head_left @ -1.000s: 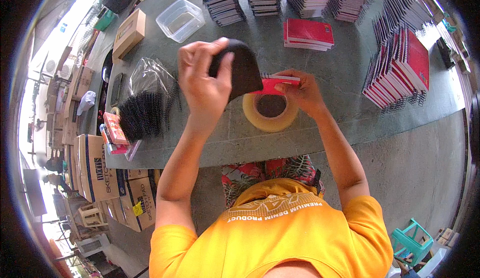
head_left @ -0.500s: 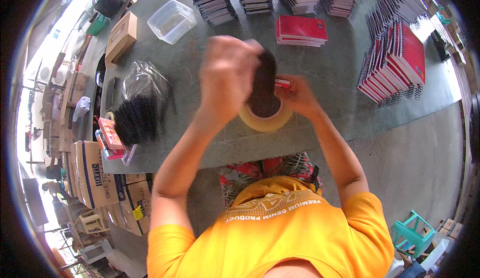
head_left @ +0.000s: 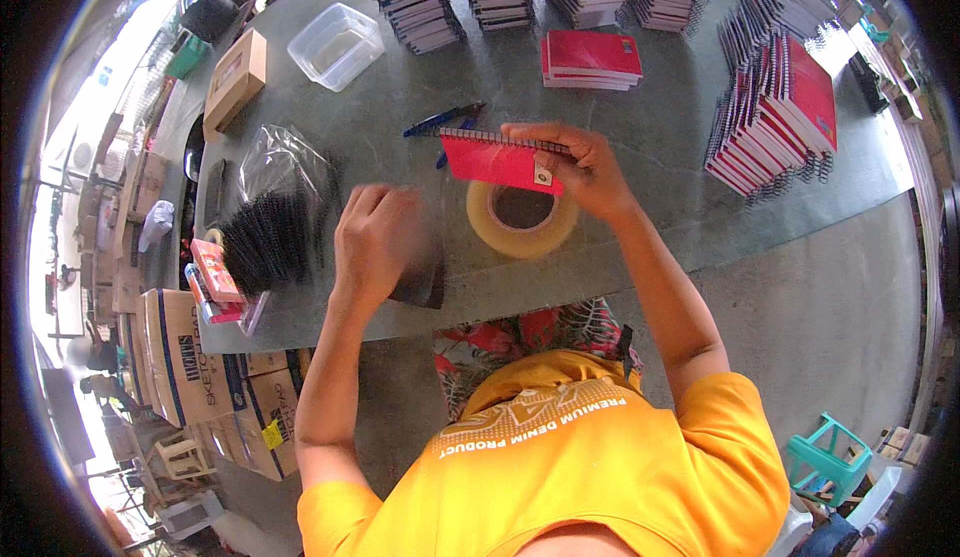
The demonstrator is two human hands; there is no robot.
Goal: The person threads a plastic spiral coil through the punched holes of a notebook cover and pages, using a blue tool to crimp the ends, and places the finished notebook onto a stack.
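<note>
My right hand (head_left: 590, 172) pinches a small red spiral notebook (head_left: 490, 160) by the right end of its dark wire spine. The notebook is tilted above a wide roll of clear yellowish tape (head_left: 485, 232), partly covering it. Nearer the table's front edge and to the left, my left hand (head_left: 375, 242) is curled closed and smeared by motion. A dark flat piece (head_left: 422, 285) sticks out from under its fingers; its kind is unclear. Blue-handled pliers (head_left: 440, 122) lie on the table just beyond the notebook's left end.
Small red notebooks (head_left: 592, 62) lie beyond my hands, with tall notebook stacks (head_left: 415, 7) behind. More spiral notebooks (head_left: 770, 122) stand at right. Leftward are a clear plastic tub (head_left: 335, 47), a cardboard box (head_left: 235, 82) and black wire coils (head_left: 265, 242) in a plastic bag (head_left: 275, 162).
My left hand has come down and left, with the dark piece now beneath it. My right hand has tilted the notebook into view over the tape roll, and the pliers are uncovered.
</note>
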